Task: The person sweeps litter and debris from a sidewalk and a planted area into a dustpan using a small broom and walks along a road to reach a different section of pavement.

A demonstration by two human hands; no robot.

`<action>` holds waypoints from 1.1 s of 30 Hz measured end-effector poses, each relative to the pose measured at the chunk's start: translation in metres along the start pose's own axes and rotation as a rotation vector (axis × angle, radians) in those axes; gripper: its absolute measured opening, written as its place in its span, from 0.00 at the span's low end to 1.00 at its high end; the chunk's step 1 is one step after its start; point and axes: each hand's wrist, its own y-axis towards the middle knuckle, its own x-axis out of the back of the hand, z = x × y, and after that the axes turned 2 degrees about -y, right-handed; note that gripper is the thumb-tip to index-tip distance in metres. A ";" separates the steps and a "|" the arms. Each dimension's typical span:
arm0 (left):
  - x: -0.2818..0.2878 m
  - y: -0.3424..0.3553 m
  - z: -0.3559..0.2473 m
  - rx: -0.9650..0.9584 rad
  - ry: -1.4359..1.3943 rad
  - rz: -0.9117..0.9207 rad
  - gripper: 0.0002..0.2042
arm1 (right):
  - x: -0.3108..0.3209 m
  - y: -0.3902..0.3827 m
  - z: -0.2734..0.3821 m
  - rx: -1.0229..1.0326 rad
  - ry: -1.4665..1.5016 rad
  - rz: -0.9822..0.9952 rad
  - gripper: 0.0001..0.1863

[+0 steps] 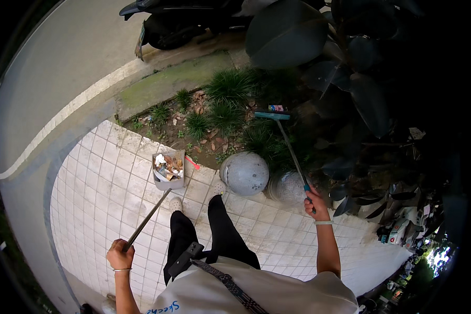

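Observation:
My left hand (121, 255) is closed around the end of a long dark handle that runs up to a grey dustpan (169, 171) standing on the white tiles, filled with dry leaves and scraps of litter. My right hand (315, 200) grips the blue-ended handle of a broom (290, 148). Its teal head (272, 114) reaches out into the planted bed among grass tufts and fallen leaves. My legs in black trousers stand between both tools, feet near the dustpan.
Two round stone bollards (245, 173) stand at the tile edge by my feet. Large dark leaves (319, 47) hang over the bed on the right. A parked scooter (178, 21) stands at the kerb above. Road with white line (63, 112) lies left.

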 end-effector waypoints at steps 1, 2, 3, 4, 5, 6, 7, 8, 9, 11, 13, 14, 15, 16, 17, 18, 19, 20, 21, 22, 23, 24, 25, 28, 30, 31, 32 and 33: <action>0.000 0.002 -0.001 0.000 -0.006 -0.001 0.03 | -0.001 0.000 0.004 0.005 -0.003 -0.002 0.24; 0.001 0.002 -0.002 -0.013 0.002 -0.005 0.04 | -0.005 0.004 0.009 0.069 -0.015 -0.084 0.24; 0.002 0.003 -0.002 -0.029 0.011 -0.007 0.04 | -0.009 0.008 0.016 0.132 -0.023 -0.167 0.24; 0.002 0.004 -0.002 -0.025 0.029 0.020 0.04 | -0.010 0.029 0.025 0.159 -0.027 -0.210 0.26; 0.004 0.005 -0.004 -0.026 0.032 0.020 0.04 | -0.019 0.048 0.038 0.191 -0.107 -0.279 0.27; 0.005 0.006 -0.006 -0.025 0.024 0.024 0.04 | -0.029 0.068 0.051 0.219 -0.191 -0.349 0.28; 0.004 0.006 -0.008 -0.025 0.018 0.031 0.05 | -0.032 0.092 0.063 0.194 -0.205 -0.371 0.29; 0.000 0.003 -0.009 -0.020 0.026 0.036 0.05 | -0.033 0.114 0.072 0.168 -0.223 -0.390 0.29; 0.000 -0.001 -0.007 -0.012 0.040 0.029 0.04 | -0.041 0.123 0.070 0.157 -0.223 -0.383 0.29; 0.003 -0.004 -0.002 -0.012 0.068 0.014 0.04 | -0.064 0.130 0.056 0.011 -0.337 -0.400 0.29; 0.005 -0.010 0.005 -0.010 0.054 -0.005 0.03 | -0.064 0.108 0.017 0.064 -0.301 -0.246 0.29; 0.004 -0.011 0.007 -0.016 0.023 -0.029 0.03 | -0.051 0.091 -0.006 0.094 -0.303 -0.173 0.29; 0.002 -0.013 0.007 -0.008 0.021 -0.029 0.03 | -0.032 0.068 -0.016 0.084 -0.266 -0.089 0.28; 0.003 -0.013 0.008 0.024 0.018 -0.022 0.03 | -0.020 0.040 -0.022 0.075 -0.230 -0.002 0.28; 0.004 -0.012 0.007 0.053 0.012 -0.015 0.03 | -0.016 0.011 -0.029 0.085 -0.259 -0.005 0.27; 0.005 -0.010 0.006 0.061 0.014 0.005 0.03 | -0.015 -0.009 -0.029 0.096 -0.289 -0.010 0.26; 0.006 -0.009 0.003 0.060 0.012 0.003 0.03 | -0.016 -0.018 -0.027 0.099 -0.288 -0.010 0.26; 0.007 -0.009 -0.001 0.057 -0.009 0.001 0.03 | -0.018 -0.024 -0.025 0.127 -0.350 -0.031 0.27; 0.007 -0.009 -0.003 0.051 -0.028 0.001 0.03 | -0.020 -0.026 -0.026 0.154 -0.406 -0.054 0.27; 0.006 -0.011 -0.004 0.026 -0.032 -0.018 0.04 | -0.026 -0.023 -0.021 0.227 -0.460 -0.074 0.27; 0.005 -0.013 -0.003 0.029 -0.032 -0.021 0.04 | -0.030 -0.012 -0.014 0.276 -0.503 -0.096 0.27; 0.005 -0.015 -0.002 0.016 -0.028 -0.029 0.04 | -0.034 0.003 -0.008 0.326 -0.543 -0.119 0.27; 0.004 -0.018 0.000 0.005 -0.023 -0.035 0.04 | -0.041 0.019 0.002 0.319 -0.539 -0.129 0.27; 0.006 -0.025 -0.002 0.028 -0.030 -0.047 0.04 | -0.067 0.078 0.022 0.322 -0.724 -0.171 0.28; 0.004 -0.031 -0.005 0.069 -0.027 -0.040 0.04 | -0.080 0.116 0.009 0.250 -0.884 -0.224 0.29; 0.006 -0.033 -0.004 0.100 -0.022 -0.026 0.04 | -0.084 0.129 -0.007 0.225 -0.984 -0.248 0.30; 0.009 -0.036 -0.001 0.068 -0.016 -0.045 0.04 | -0.069 0.150 -0.037 0.302 -1.000 -0.201 0.30; 0.007 -0.047 0.004 0.068 -0.005 -0.069 0.04 | -0.081 0.122 -0.046 0.273 -0.933 -0.118 0.30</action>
